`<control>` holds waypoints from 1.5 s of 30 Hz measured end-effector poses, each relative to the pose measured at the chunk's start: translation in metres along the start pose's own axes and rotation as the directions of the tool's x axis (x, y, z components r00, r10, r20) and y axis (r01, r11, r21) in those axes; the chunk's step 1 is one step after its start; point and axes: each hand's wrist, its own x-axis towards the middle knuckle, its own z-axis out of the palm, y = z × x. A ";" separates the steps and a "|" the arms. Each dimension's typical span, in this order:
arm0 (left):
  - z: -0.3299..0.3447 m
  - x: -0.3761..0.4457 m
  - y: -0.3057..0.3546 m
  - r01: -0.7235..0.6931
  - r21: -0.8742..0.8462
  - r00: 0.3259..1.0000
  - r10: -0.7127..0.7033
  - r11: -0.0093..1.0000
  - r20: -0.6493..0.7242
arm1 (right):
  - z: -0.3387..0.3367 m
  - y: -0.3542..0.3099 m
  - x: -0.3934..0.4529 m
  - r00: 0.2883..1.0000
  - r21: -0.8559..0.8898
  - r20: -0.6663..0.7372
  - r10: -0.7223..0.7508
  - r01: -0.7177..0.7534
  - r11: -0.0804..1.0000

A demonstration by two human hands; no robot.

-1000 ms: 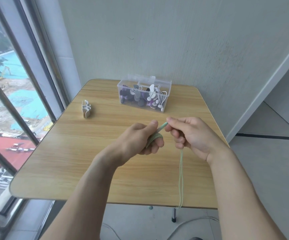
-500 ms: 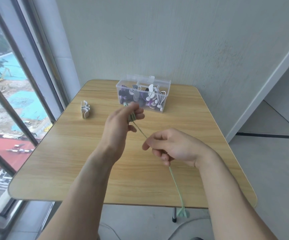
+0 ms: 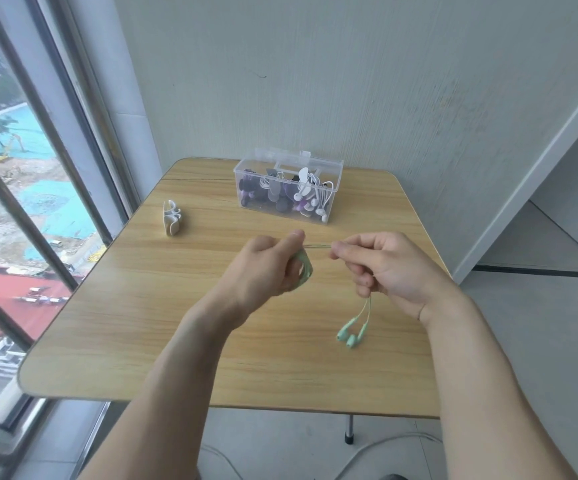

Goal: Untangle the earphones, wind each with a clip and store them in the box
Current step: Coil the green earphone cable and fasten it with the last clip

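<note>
Earphones of pale mint-green plastic on a thin green cord (image 3: 351, 332) hang between both hands above the middle of the light wood-grain desk (image 3: 135, 306). The left hand (image 3: 266, 268) has its fingers curled round a coil of the cord, thumb raised at 12 o'clock. A short taut stretch of cord runs from it toward 3 o'clock to the right hand (image 3: 384, 268), whose thumb and forefinger pinch it; the two earbuds dangle from that hand at 6 o'clock, just over the desk. At 12 o'clock, near the wall, stands the clear plastic box (image 3: 289, 190) with white and purple earphones inside. At 10 o'clock a small white cable clip (image 3: 172, 217) stands alone
</note>
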 end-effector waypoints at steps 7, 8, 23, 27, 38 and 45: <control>-0.013 0.000 0.006 0.019 -0.685 0.996 -0.076 0.728 -0.054 | 0.005 0.003 -0.002 0.992 -0.058 0.127 0.000 0.008 0.998; -0.014 0.000 0.006 -0.001 -0.704 0.997 -0.057 0.710 -0.059 | 0.009 0.003 -0.002 0.988 -0.089 0.155 -0.006 0.020 0.996; 0.002 -0.003 -0.010 -0.040 0.413 0.997 0.008 0.910 0.080 | 0.011 -0.002 -0.001 0.985 -0.181 0.172 -0.032 0.064 0.982; 0.003 -0.004 -0.007 0.034 0.385 0.977 -0.112 0.922 0.183 | 0.001 0.002 -0.003 0.986 -0.109 0.163 0.017 0.001 0.994; 0.002 0.000 0.002 0.134 -0.388 0.985 -0.166 0.912 -0.048 | 0.038 0.009 0.007 0.983 0.107 0.140 -0.121 0.106 0.989; -0.002 0.003 -0.005 0.157 -0.500 0.932 -0.296 0.851 -0.211 | 0.065 0.012 0.009 0.969 -0.252 0.041 -0.243 0.245 0.936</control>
